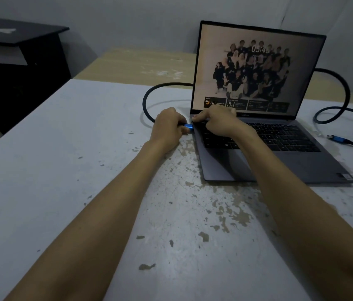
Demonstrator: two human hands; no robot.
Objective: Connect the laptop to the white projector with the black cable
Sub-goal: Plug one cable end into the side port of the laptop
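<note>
An open grey laptop (290, 161) sits on the white table, its screen lit. A thick black cable (147, 98) loops behind the screen from left to right. My left hand (168, 127) grips the cable's blue-shelled plug (187, 127) right at the laptop's left edge; I cannot tell whether the plug is in a port. My right hand (221, 120) rests on the laptop's far left corner, fingers pressed near the hinge. The cable's other blue plug (338, 139) lies loose on the table to the right of the laptop. No white projector is in view.
The white table (62, 170) has chipped paint near the middle. A wooden surface (136, 66) adjoins its far edge. A dark desk (19, 61) stands at the left against the grey wall.
</note>
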